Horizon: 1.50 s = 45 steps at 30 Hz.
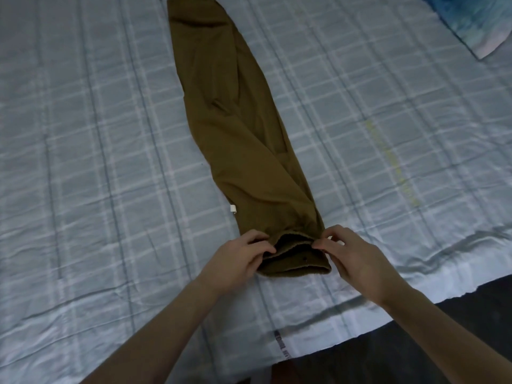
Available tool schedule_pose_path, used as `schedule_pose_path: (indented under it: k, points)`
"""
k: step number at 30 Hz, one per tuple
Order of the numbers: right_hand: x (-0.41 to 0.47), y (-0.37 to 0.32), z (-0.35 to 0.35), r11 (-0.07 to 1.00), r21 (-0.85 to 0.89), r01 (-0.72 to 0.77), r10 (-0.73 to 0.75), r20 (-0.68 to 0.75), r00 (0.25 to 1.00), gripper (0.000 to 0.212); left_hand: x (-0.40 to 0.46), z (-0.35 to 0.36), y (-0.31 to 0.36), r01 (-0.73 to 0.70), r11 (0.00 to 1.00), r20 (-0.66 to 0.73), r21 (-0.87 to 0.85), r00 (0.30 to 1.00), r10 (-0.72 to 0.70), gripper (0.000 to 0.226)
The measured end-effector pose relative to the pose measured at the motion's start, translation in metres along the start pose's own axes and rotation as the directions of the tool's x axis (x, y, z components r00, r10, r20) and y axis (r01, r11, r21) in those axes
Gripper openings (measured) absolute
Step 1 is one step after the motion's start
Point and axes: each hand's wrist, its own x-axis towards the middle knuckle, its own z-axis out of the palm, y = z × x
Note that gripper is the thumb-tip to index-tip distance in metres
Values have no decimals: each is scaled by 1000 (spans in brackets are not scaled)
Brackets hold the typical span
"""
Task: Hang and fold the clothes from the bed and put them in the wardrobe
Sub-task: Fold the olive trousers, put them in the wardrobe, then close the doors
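1 olive-brown garment (243, 139), soft matte cloth folded into a long narrow strip, lies lengthwise on the pale blue checked, wrinkled bedsheet (83, 162). I see the left hand (238, 261) pinching its thick near hem with curled fingers, and the right hand (357, 261) pinching the opposite hem corner.
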Motion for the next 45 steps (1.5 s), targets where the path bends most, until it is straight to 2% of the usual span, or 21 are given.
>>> schedule_pose_path:
  k: [5, 11, 14, 19, 22, 25, 31, 35, 39, 41, 45]
  points:
    - [8, -3, 4, 999, -52, 4, -7, -45, 999, 19, 5, -6, 6, 74, 994, 75, 81, 994, -80, 54]
    - [12, -2, 7, 996, -69, -49, 46, -34, 998, 16, 10, -13, 12, 51, 943, 277, 329, 949, -148, 45]
    - [9, -3, 7, 999, -39, -23, 23, -12, 1000, 23, 11, -15, 17, 21, 919, 309, 394, 938, -154, 45]
    - [-1, -3, 7, 997, -76, 23, -21, 22, 1000, 52, 11, -17, 20, 11, 919, 347, 395, 924, -160, 54]
    - [-3, -3, 7, 994, -94, 55, -55, 8, 998, 54, 15, -19, 20, -4, 918, 375, 398, 914, -158, 56]
    - [-1, -3, 12, 989, -141, 41, -42, -7, 999, 47, 18, -19, 23, -22, 916, 365, 400, 921, -137, 55]
    - [8, -4, 25, 983, -143, -113, 106, -49, 993, 13, 19, -16, 29, -96, 873, 360, 479, 928, -96, 56]
    - [14, -8, 16, 975, -136, -175, 168, -62, 984, 12, 22, -16, 35, -74, 829, 315, 554, 941, -126, 36]
    - [16, -16, -9, 974, -179, -138, 130, -54, 990, 7, 16, -24, 36, -64, 802, 238, 594, 966, -99, 27]
    - [16, -21, -28, 973, -208, -104, 100, -29, 995, 7, 10, -43, 40, -98, 790, 234, 605, 970, -58, 12]
    - [22, -43, -75, 969, -241, -63, 65, 2, 998, 10, -4, -95, 52, -131, 756, 198, 642, 980, 2, 30]
